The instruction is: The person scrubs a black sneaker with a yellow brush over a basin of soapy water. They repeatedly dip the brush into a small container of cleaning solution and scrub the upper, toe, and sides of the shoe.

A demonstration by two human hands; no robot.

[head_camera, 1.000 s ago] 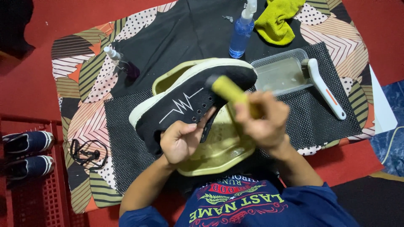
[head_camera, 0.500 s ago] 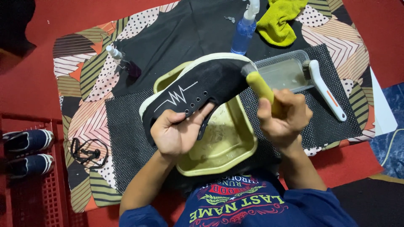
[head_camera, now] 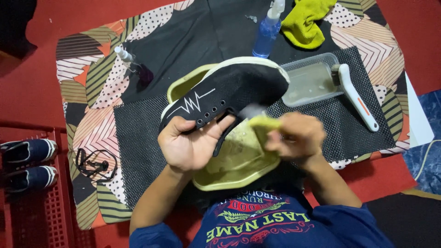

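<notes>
the left hand (head_camera: 193,147) grips a black shoe (head_camera: 229,94) from below, thumb on the side with the white zigzag line and fingers curled into the opening by the eyelets. the shoe is held up over a yellow-green basin (head_camera: 239,160), toe pointing toward the far right corner of the patterned mat (head_camera: 92,82) on the red floor (head_camera: 32,87). its pale sole faces away from the person.

the right hand (head_camera: 296,135) is blurred; it is closed around a yellow brush (head_camera: 262,123), whose end touches the underside of the shoe near the toe. the basin sits on a black mesh liner (head_camera: 138,138) at the near edge of the mat, with soapy water inside.

just right of the shoe a clear plastic tub (head_camera: 312,82) lies on the liner, and a white brush with an orange stripe (head_camera: 356,94) rests across its right end. at the far edge of the mat stand a blue spray bottle (head_camera: 266,32) and a yellow cloth (head_camera: 305,20). a small spray bottle (head_camera: 128,59) lies toward the far left corner. black laces (head_camera: 94,163) lie near the left edge. left of the mat, 2 dark blue shoes (head_camera: 30,163) sit on a red crate (head_camera: 41,211).
</notes>
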